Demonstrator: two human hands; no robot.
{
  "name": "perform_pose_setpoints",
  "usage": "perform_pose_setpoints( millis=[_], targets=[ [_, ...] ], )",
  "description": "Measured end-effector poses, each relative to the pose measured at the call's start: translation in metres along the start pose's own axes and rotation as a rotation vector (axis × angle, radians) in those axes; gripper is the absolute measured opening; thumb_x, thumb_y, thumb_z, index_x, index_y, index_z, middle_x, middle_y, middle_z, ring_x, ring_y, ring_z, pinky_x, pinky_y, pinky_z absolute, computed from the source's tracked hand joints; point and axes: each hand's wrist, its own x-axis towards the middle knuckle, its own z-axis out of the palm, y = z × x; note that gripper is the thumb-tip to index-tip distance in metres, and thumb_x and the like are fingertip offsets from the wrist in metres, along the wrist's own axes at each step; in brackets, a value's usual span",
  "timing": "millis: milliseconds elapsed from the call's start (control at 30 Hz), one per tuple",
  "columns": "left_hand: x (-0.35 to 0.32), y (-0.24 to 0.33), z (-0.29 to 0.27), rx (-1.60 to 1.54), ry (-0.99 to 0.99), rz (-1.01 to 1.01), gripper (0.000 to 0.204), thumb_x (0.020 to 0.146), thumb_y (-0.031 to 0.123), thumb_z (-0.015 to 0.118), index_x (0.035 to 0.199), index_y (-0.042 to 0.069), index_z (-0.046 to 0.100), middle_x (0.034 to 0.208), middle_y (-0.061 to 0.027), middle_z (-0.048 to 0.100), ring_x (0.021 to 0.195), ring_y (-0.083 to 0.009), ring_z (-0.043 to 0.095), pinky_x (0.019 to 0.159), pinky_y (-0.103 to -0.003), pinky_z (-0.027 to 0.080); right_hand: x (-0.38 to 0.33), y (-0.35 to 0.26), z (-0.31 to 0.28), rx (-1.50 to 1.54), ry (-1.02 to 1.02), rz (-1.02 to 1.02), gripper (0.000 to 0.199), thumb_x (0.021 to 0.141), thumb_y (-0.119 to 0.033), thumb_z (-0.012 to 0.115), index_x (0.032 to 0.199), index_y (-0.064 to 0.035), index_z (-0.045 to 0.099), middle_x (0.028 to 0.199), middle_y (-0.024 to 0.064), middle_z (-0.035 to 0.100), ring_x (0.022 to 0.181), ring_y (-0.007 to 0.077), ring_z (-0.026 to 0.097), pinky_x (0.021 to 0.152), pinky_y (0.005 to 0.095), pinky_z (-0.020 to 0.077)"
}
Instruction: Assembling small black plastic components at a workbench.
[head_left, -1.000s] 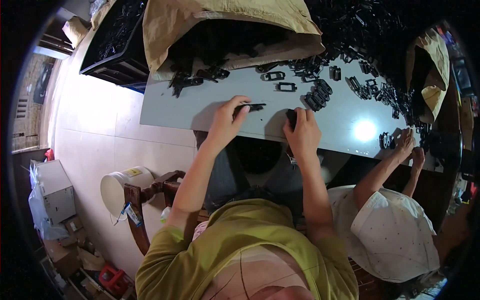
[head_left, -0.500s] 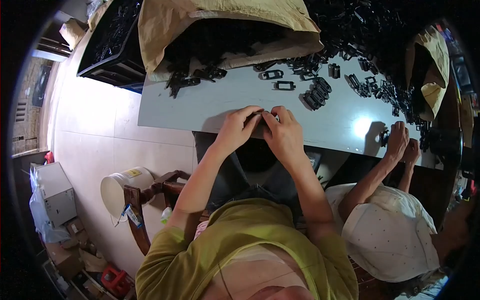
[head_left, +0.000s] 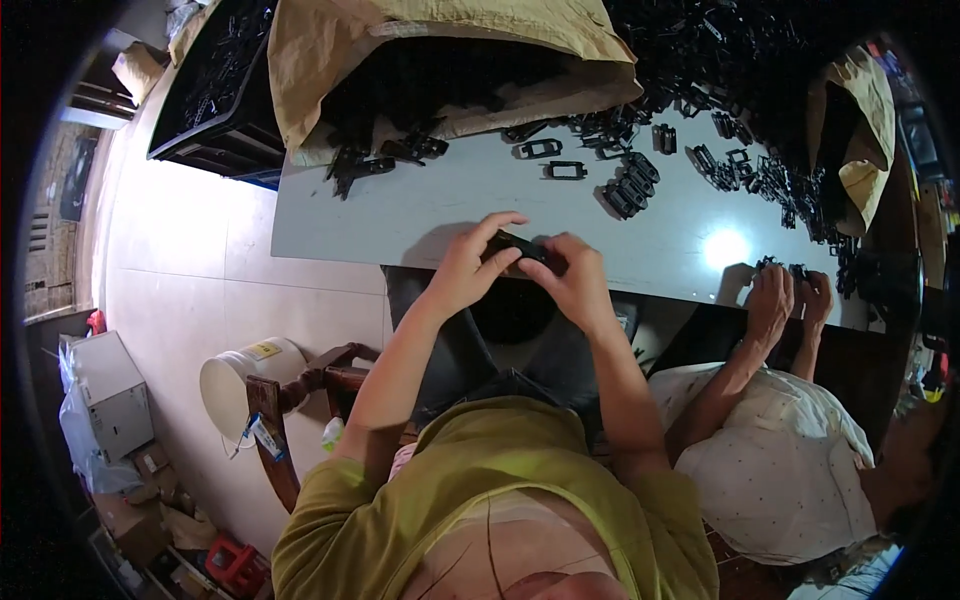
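Note:
Near the table's front edge, my left hand (head_left: 468, 268) and my right hand (head_left: 580, 282) hold a small black plastic part (head_left: 522, 246) between them. Both thumbs press on its near side, while the left index finger is raised over its far side. Beyond my hands on the light grey table (head_left: 390, 218) lie a black rectangular plastic frame (head_left: 567, 171), another frame (head_left: 541, 149) and a row of similar parts (head_left: 629, 186) set side by side. Fingers cover the ends of the held part.
A brown paper bag (head_left: 320, 50) gapes at the back, with black parts spilling out. More black parts (head_left: 700, 50) are heaped at back right, beside a second paper bag (head_left: 868, 150). A co-worker's hands (head_left: 770, 305) handle black parts at right. A white bucket (head_left: 250, 375) stands at left.
The black part, mostly hidden by my fingers before, now shows between my hands. My right hand has moved slightly down. The co-worker's hands have moved left and lower, with dark parts at the fingertips.

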Motion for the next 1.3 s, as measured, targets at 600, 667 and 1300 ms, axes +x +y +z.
perform_pose_setpoints(
  millis=[600, 667, 1300],
  targets=[
    [-0.011, 0.003, 0.007, -0.111, -0.084, -0.144, 0.022, 0.097, 0.020, 0.046, 0.112, 0.006, 0.052, 0.093, -0.0030, 0.057, 0.067, -0.0095, 0.056, 0.059, -0.024, 0.049, -0.005, 0.011, -0.008, 0.510, -0.260, 0.188, 0.018, 0.085, -0.013, 0.067, 0.091, 0.0014, 0.058, 0.069, -0.0020, 0.052, 0.062, 0.0053, 0.045, 0.054, 0.0223, 0.0358],
    [-0.003, -0.017, 0.016, 0.034, 0.054, 0.260, 0.021, 0.096, 0.019, 0.047, 0.110, 0.004, 0.051, 0.093, -0.0074, 0.056, 0.074, -0.0142, 0.057, 0.067, -0.028, 0.049, -0.007, 0.012, -0.012, 0.516, -0.261, 0.099, 0.021, 0.088, -0.014, 0.062, 0.101, 0.0014, 0.058, 0.079, 0.0000, 0.056, 0.064, 0.0076, 0.047, 0.055, 0.0220, 0.0374],
    [0.007, 0.000, 0.021, 0.420, 0.125, 0.085, 0.023, 0.093, 0.006, 0.047, 0.110, 0.000, 0.060, 0.104, -0.0164, 0.064, 0.098, -0.0302, 0.061, 0.085, -0.035, 0.046, 0.002, -0.003, 0.013, -0.496, 0.279, -0.201, 0.016, 0.078, -0.017, 0.065, 0.083, -0.0060, 0.055, 0.067, 0.0103, 0.057, 0.059, 0.0298, 0.060, 0.050, 0.0385, 0.0477]
  ],
)
